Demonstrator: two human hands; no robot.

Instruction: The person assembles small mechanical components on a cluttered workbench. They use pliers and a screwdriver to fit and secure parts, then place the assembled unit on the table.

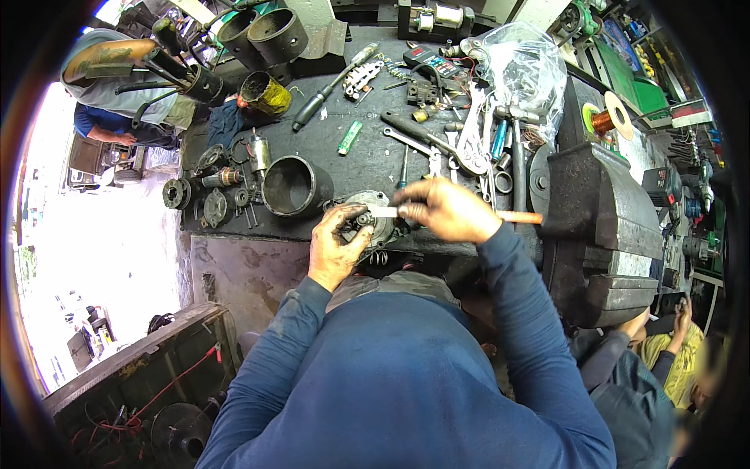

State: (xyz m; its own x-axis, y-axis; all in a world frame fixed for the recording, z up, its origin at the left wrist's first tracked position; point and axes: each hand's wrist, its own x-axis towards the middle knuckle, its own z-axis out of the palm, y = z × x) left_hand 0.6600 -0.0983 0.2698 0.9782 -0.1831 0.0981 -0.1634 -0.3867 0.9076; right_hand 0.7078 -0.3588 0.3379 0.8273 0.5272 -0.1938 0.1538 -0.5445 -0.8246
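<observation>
Left hand (334, 248) and right hand (453, 209) meet just right of the open dark cylinder (323, 186), elbows spread. Left fingers curl round a small dark part (364, 220) against a round metal housing (383, 232); the right, palm down, pinches a pale flat strip (383, 212) reaching toward them. Beyond the cylinder, to its left, a tubular holder (205, 87) carries handled tools (164, 64); nearer it stands a yellow-stained can (269, 95), contents unclear. Below-left of the cylinder, a box (133, 356) contains red wire (176, 381). Greyish, grimy, the housing is partly hidden by the hands.
</observation>
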